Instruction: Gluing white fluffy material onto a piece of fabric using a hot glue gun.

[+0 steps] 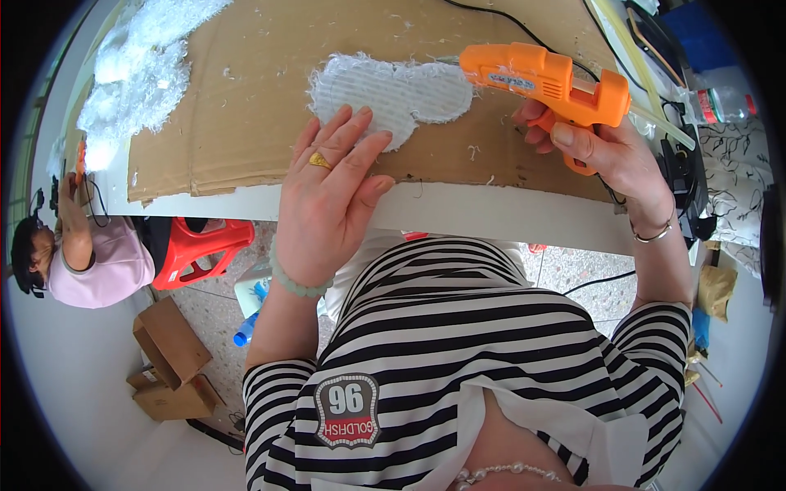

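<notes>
My left hand (332,184) lies flat with fingers apart, pressing the near end of a white fuzzy sole-shaped fabric piece (397,94) onto a brown cardboard sheet (246,90). A gold ring sits on one finger and a pale bead bracelet on the wrist. My right hand (602,151) grips the handle of an orange hot glue gun (540,78). The gun's nozzle points left and touches the right edge of the fabric piece. A clear glue stick pokes out of the gun's back end.
White fluffy stuffing (139,69) is piled at the cardboard's far left. The white table edge (491,213) runs below my hands. Another person in pink (90,254) sits at the left beside a red stool (201,245). Cardboard boxes (168,360) lie on the floor.
</notes>
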`<action>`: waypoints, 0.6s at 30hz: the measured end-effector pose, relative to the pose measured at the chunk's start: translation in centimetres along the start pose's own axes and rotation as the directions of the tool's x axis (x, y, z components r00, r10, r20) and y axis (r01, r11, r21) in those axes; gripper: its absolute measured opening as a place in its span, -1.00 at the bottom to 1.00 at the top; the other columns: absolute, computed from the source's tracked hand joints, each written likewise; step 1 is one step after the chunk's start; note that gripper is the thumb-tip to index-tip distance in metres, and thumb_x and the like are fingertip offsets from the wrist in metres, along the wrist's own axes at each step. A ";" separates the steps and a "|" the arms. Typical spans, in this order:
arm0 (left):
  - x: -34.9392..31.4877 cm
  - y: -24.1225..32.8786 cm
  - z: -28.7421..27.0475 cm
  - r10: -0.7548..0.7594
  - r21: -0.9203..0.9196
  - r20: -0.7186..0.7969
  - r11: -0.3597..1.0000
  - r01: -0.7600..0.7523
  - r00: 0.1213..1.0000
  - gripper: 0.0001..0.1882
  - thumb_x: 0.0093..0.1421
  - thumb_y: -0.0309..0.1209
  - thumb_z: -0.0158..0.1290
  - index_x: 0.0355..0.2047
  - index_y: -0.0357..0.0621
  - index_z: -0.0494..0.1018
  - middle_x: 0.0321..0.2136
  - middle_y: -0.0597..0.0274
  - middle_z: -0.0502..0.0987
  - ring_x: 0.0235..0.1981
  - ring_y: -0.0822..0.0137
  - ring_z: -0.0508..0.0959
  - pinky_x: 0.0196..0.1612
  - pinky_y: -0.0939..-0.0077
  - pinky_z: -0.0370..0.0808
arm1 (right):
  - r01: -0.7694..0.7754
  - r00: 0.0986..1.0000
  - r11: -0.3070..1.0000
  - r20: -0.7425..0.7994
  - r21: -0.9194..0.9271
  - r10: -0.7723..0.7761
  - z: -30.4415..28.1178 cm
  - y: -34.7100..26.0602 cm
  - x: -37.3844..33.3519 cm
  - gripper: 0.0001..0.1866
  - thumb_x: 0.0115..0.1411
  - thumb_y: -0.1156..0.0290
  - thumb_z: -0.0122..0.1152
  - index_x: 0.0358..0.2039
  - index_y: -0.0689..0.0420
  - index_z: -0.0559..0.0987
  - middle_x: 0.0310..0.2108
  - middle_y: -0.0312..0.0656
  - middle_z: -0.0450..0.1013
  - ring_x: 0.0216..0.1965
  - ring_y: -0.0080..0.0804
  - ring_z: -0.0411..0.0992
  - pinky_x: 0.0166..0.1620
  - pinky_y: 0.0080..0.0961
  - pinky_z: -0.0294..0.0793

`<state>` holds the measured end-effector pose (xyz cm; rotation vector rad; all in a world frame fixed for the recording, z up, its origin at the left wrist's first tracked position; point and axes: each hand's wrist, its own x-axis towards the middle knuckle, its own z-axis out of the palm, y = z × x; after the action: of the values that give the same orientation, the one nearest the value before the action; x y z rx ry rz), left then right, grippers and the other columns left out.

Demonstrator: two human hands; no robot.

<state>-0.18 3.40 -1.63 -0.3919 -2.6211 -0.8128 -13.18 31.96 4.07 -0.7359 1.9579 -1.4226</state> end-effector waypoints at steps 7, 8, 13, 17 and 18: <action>1.0 1.3 0.7 0.122 0.089 -0.014 0.989 -0.121 0.992 -0.58 0.06 -0.23 0.19 -0.10 -0.17 0.48 0.01 0.02 0.46 0.10 -0.01 0.42 0.18 -0.01 0.24 | -0.036 0.998 0.971 -0.058 -0.237 0.023 -1.0 0.0 -1.3 -0.58 0.25 0.36 0.16 0.09 0.23 0.41 -0.06 -0.20 0.47 -0.09 -0.52 0.43 -0.06 -0.57 0.43; 1.2 1.7 1.0 0.148 0.095 0.008 0.984 -0.148 0.989 -0.57 0.05 -0.21 0.20 -0.10 -0.15 0.48 0.01 0.04 0.46 0.10 -0.01 0.41 0.18 -0.02 0.24 | -0.038 0.998 0.971 -0.063 -0.238 0.024 -0.9 -0.1 -1.4 -0.58 0.25 0.36 0.16 0.09 0.23 0.41 -0.06 -0.20 0.47 -0.09 -0.52 0.43 -0.06 -0.57 0.43; 1.6 2.6 1.1 0.121 0.163 0.086 0.978 -0.133 0.989 -0.54 0.04 -0.16 0.19 -0.08 -0.09 0.46 0.01 0.05 0.45 0.11 -0.02 0.38 0.16 -0.09 0.22 | -0.066 0.997 0.922 -0.051 -0.383 0.050 -1.0 -0.6 -1.5 -0.60 0.24 0.30 0.20 0.03 0.21 0.46 -0.15 -0.30 0.50 -0.15 -0.59 0.41 -0.09 -0.63 0.41; 1.7 2.4 1.2 0.098 0.212 0.092 0.971 -0.115 0.991 -0.53 0.04 -0.14 0.19 -0.08 -0.08 0.46 0.01 0.02 0.45 0.10 -0.02 0.39 0.13 -0.09 0.24 | -0.122 0.992 0.912 -0.076 -0.391 0.100 -1.0 -0.4 -1.3 -0.60 0.23 0.26 0.22 0.01 0.20 0.48 -0.21 -0.34 0.50 -0.19 -0.60 0.41 -0.10 -0.66 0.40; 1.8 2.4 1.2 0.096 0.212 0.090 0.971 -0.113 0.991 -0.53 0.04 -0.14 0.19 -0.08 -0.08 0.46 0.01 0.02 0.45 0.10 -0.02 0.39 0.13 -0.09 0.24 | -0.105 0.994 0.915 -0.053 -0.390 0.092 -0.9 -0.4 -1.1 -0.60 0.23 0.26 0.22 0.00 0.20 0.48 -0.21 -0.34 0.50 -0.20 -0.61 0.40 -0.11 -0.66 0.40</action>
<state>-1.22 6.24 -0.66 -0.5049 -2.6999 -0.4797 -13.06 33.23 4.88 -0.7760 2.3055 -0.9958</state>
